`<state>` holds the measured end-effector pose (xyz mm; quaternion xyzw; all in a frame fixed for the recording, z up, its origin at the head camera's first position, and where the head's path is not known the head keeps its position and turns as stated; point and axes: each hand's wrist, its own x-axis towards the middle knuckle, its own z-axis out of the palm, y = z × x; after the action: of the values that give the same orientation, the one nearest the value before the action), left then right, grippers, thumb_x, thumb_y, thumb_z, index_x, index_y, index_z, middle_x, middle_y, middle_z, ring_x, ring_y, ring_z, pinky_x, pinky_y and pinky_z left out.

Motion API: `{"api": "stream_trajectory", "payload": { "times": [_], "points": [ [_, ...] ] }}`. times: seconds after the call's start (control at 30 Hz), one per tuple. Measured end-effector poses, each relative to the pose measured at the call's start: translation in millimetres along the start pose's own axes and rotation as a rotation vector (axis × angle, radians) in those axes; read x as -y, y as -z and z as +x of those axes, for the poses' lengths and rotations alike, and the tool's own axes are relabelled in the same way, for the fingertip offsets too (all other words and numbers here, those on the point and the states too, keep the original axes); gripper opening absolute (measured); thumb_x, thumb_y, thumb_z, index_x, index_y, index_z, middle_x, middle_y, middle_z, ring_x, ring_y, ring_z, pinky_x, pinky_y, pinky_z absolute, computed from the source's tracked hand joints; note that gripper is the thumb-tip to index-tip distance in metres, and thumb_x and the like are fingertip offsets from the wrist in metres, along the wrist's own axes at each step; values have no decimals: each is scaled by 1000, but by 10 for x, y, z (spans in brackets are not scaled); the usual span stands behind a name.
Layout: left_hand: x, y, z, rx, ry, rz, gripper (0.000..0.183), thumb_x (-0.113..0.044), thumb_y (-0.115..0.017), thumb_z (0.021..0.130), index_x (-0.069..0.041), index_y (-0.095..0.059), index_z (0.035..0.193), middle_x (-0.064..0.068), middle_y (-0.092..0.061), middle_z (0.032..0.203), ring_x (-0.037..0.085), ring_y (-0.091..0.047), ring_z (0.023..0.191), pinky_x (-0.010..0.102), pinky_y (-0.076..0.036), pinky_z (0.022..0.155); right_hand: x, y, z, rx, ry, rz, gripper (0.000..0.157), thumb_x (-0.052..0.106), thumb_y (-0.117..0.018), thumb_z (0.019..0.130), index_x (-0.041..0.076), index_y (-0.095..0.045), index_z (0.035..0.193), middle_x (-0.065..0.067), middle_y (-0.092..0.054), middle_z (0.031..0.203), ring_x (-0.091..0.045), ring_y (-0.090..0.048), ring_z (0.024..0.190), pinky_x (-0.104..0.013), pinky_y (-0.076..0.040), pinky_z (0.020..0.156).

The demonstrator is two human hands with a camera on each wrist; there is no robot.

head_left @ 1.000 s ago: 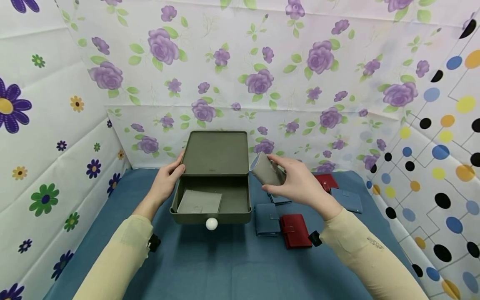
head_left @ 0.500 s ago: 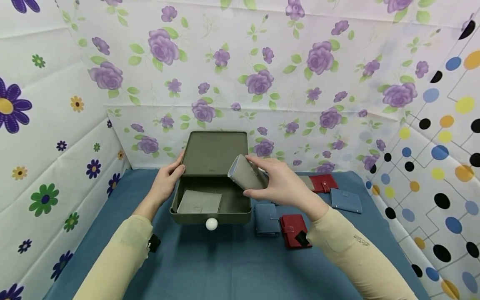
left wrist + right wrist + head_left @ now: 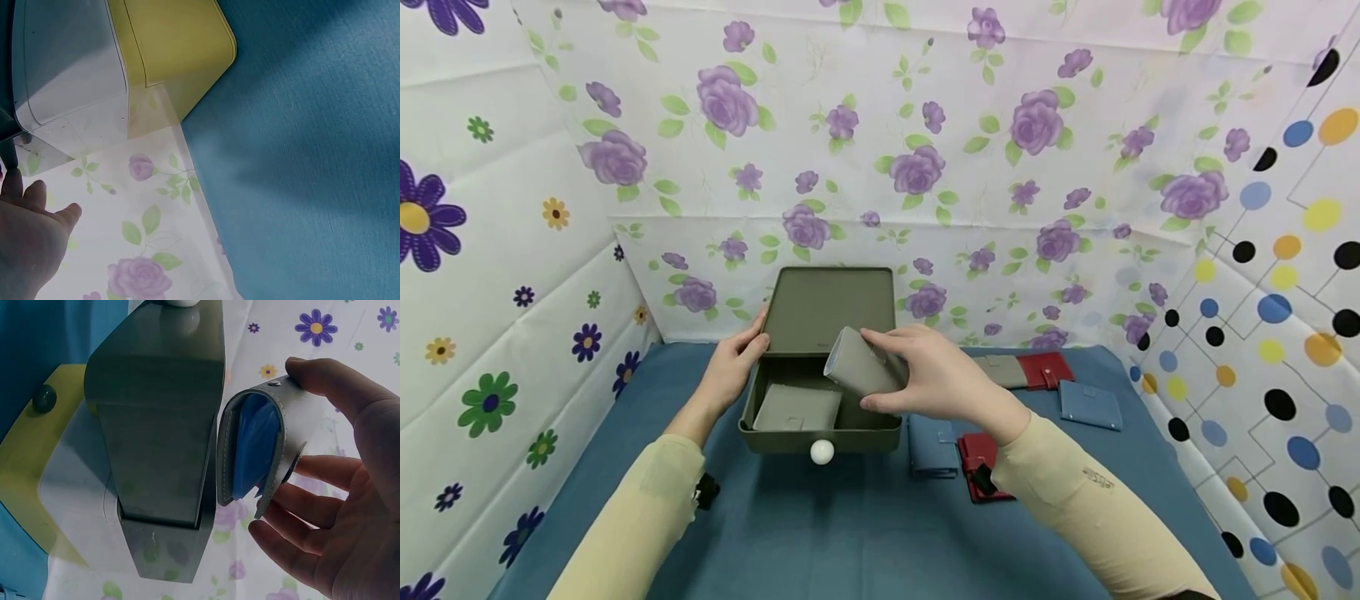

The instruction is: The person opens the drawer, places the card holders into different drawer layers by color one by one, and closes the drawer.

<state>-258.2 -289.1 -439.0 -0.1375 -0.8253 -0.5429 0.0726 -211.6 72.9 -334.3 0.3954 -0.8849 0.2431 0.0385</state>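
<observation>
My right hand (image 3: 951,383) holds a folded grey card holder (image 3: 859,365) between thumb and fingers, tilted over the pulled-out top drawer (image 3: 857,442). In the right wrist view, blue plastic sleeves (image 3: 253,444) show at the card holder's end, beside the green drawer. Another grey card holder (image 3: 797,408) lies flat on the left side of that drawer. My left hand (image 3: 730,379) rests against the left side of the olive-green drawer cabinet (image 3: 831,310), thumb by its top edge. The left wrist view catches only part of this hand (image 3: 31,247) below the cabinet.
Right of the drawer lie a blue card holder (image 3: 932,446) and a red one (image 3: 977,450). Farther back are grey (image 3: 1002,372), red (image 3: 1045,370) and blue (image 3: 1090,405) ones. White (image 3: 72,56) and yellow (image 3: 181,37) drawer units adjoin the green one. A white knob (image 3: 822,452) sticks out in front.
My right hand has carried the grey card holder leftward, from beside the cabinet to over the drawer. The left hand has stayed on the cabinet's side.
</observation>
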Motion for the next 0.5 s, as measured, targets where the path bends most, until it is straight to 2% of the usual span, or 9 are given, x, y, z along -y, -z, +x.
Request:
{"api": "stream_trajectory", "payload": {
  "times": [0.27,0.5],
  "points": [
    [8,-3,15,0,-1,2,59,-30,-48,116,-9,-29,168,2,-24,175,30,-20,162,53,-23,128,41,-25,30,29,-3,-36,88,52,-86,88,17,-52,161,-4,-67,140,-20,-61,125,-37,-56,88],
    [-10,-4,7,2,9,2,59,-31,-48,116,-10,-29,168,1,-24,175,29,-19,162,53,-22,128,47,-46,60,63,13,-59,87,52,-85,89,18,-52,162,-4,-67,141,-20,-61,126,-37,-56,89]
  ]
}}
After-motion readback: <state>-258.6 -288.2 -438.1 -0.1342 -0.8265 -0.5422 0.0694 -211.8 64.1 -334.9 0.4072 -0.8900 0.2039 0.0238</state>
